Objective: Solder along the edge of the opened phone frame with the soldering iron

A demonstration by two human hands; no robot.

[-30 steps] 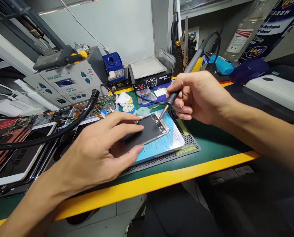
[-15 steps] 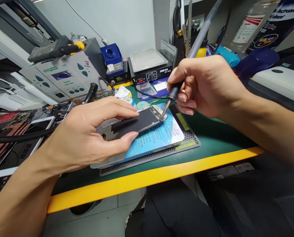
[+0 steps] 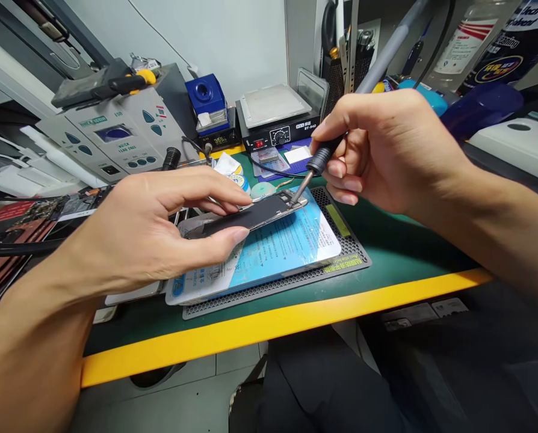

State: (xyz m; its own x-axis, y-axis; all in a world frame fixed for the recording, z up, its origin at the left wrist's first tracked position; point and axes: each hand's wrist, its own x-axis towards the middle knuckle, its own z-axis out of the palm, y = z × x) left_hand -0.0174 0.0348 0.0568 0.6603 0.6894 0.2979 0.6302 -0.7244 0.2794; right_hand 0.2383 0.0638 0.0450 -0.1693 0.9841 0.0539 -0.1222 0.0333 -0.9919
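My left hand (image 3: 160, 228) grips a dark phone screen assembly (image 3: 260, 214) by its long edges, thumb on the near side and fingers on the far side. The piece is tilted above a blue and white box (image 3: 273, 252). In my right hand (image 3: 377, 150) is a soldering iron (image 3: 321, 157), held like a pen by its black grip. Its metal tip meets the far right end of the screen assembly, among small metallic parts. Whether the tip presses or only hovers there I cannot tell. My left palm hides the assembly's near left end.
Under the box lies a perforated grey mat (image 3: 354, 252) on the green bench. A hot-air station (image 3: 115, 132), a soldering station (image 3: 210, 114) and a heating plate (image 3: 275, 111) stand behind. Phone parts (image 3: 16, 222) crowd the left. The bench has a yellow edge (image 3: 287, 328).
My left hand has tipped the screen assembly to a flatter viewing angle, its right end slightly higher. The soldering iron has leaned over further, its tip still at that end.
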